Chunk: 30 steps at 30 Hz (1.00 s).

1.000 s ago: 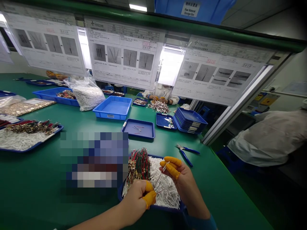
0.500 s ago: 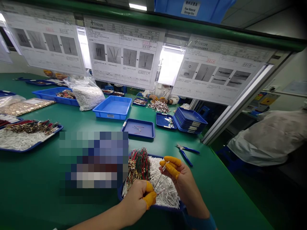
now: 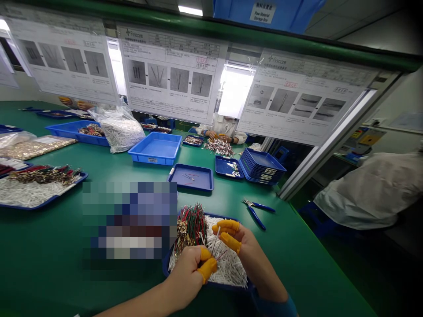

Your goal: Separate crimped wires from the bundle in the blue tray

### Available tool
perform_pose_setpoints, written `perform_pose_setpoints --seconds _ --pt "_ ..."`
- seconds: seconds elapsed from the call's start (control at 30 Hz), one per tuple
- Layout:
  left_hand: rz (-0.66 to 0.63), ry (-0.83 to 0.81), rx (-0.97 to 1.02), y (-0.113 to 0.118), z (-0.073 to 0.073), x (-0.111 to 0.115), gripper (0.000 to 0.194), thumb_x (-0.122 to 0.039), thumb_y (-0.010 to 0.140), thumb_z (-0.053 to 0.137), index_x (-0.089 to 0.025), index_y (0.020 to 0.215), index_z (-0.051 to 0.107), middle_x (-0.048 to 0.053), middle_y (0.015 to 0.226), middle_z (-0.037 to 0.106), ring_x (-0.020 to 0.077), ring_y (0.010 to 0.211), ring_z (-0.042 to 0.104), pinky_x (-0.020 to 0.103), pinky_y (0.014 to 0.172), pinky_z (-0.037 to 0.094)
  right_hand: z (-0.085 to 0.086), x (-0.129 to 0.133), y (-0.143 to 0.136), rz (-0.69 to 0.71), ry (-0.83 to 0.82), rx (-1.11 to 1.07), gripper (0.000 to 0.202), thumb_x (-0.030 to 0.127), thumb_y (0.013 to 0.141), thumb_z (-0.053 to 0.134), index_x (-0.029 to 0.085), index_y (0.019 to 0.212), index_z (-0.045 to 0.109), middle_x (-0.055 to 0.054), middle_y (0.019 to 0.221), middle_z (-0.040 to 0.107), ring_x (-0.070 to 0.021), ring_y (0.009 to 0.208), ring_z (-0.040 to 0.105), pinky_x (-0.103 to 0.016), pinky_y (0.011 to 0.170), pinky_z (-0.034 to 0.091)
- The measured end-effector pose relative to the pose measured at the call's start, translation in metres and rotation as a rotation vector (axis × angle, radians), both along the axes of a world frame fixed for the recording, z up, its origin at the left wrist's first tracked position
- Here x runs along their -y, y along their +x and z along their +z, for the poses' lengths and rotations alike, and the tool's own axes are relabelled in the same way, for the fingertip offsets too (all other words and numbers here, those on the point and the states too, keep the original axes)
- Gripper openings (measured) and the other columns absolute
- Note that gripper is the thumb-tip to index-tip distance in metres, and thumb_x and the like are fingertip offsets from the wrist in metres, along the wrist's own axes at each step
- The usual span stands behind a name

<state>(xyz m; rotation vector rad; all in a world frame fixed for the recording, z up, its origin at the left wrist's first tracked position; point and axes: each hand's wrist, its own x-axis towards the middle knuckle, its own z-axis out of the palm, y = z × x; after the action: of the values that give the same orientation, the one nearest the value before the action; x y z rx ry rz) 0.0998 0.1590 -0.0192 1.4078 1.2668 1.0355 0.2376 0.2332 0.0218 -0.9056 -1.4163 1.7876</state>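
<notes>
While left hand (image 3: 189, 269) pinches wires (image 3: 214, 249), white tube (image 3: 217, 233) stands by right fingers (image 3: 231, 226).

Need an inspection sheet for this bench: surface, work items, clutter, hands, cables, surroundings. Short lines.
Surface: green table; a patch left of the near tray is pixelated, unreadable.
Work items: near tray holds a wire bundle and loose white tubes.
Clutter: blue-handled pliers, handles spread; shallow tray with a few wires; tray stack.
Hands: left hand pinches thin wires; right hand is at a white tube, grip unclear.
Cables: power leads on the table, nothing seen.
Surroundings: printed sheets hang overhead; a co-worker sits across the table.
</notes>
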Motion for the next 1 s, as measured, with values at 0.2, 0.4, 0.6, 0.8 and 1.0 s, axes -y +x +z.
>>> perform_pose_setpoints --seconds 0.2,0.4,0.6,0.8,1.0 --pt "-0.001 0.092 -0.072 0.000 0.001 0.001 0.017 -0.014 0.075 0.044 -0.010 0.061 0.053 0.003 0.067 0.050 0.0094 0.060 0.044 0.020 0.053 0.032 0.001 0.001 -0.001 0.132 -0.002 0.051 0.029 0.035 0.058 0.077 0.012 0.072 0.066 -0.006 0.088 0.063 -0.0130 0.079 0.054 -0.022 0.073 0.042" --pt "-0.017 0.159 -0.119 0.001 0.000 0.003 0.021 -0.017 0.079 0.044 -0.011 0.060 0.049 0.003 0.067 0.052 0.0096 0.060 0.045 0.020 0.053 0.032 -0.001 0.000 0.001 0.037 -0.012 -0.031 0.026 0.032 0.064 0.075 0.017 0.084 0.067 -0.005 0.092 0.064 -0.0139 0.087 0.056 -0.023 0.080 0.042" --pt "0.024 0.174 -0.102 0.001 0.004 0.003 0.020 -0.015 0.078 0.045 -0.011 0.059 0.050 0.004 0.068 0.051 0.0099 0.062 0.045 0.020 0.055 0.033 0.003 0.003 0.001 0.225 -0.012 0.057 0.032 0.032 0.063 0.074 0.015 0.089 0.067 -0.006 0.081 0.064 -0.0137 0.069 0.057 -0.025 0.066 0.046" --pt "0.046 0.052 0.176 0.000 0.007 0.002 0.014 -0.019 0.075 0.044 -0.011 0.069 0.053 0.007 0.080 0.051 0.0114 0.063 0.047 0.020 0.053 0.040 -0.003 -0.002 0.008 0.093 0.025 -0.031 0.025 0.032 0.074 0.066 0.020 0.096 0.065 -0.005 0.101 0.061 -0.0157 0.095 0.055 -0.026 0.085 0.041" --pt "0.090 0.055 0.215 0.002 0.010 0.001 0.013 -0.018 0.071 0.043 -0.011 0.063 0.051 0.003 0.066 0.046 0.0102 0.058 0.044 0.021 0.052 0.039 0.002 0.003 0.000 0.302 0.312 0.083 0.025 0.035 0.081 0.056 0.014 0.073 0.067 -0.006 0.079 0.060 -0.0156 0.076 0.053 -0.027 0.072 0.043"
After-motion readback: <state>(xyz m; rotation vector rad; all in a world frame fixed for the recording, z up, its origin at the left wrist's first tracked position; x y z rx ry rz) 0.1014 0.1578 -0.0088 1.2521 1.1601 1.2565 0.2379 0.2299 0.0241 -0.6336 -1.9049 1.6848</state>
